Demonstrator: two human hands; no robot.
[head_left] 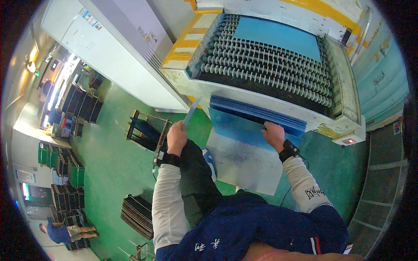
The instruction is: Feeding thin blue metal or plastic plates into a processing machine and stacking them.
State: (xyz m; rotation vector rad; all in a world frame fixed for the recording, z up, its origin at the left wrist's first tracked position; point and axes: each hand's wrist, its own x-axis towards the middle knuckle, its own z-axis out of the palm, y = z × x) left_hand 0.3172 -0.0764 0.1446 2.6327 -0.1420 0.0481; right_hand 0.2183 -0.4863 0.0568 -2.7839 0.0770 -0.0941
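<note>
A thin pale-blue piece (pixel 190 113) is pinched upright in the left hand (pixel 176 138), while the right hand's (pixel 274 137) grip appears clamped on the top edge of the front blue panel (pixel 241 127), at the near side of a panel stack (pixel 261 112) below a roller conveyor (pixel 261 58). The front panel could be twisted or dropped toward the grey board (pixel 244 163) if lifted by that edge alone; neighbouring panels could be dragged along if surfaces cling. A corner could be snagged by the dangling wrist cable (pixel 286 194).
</note>
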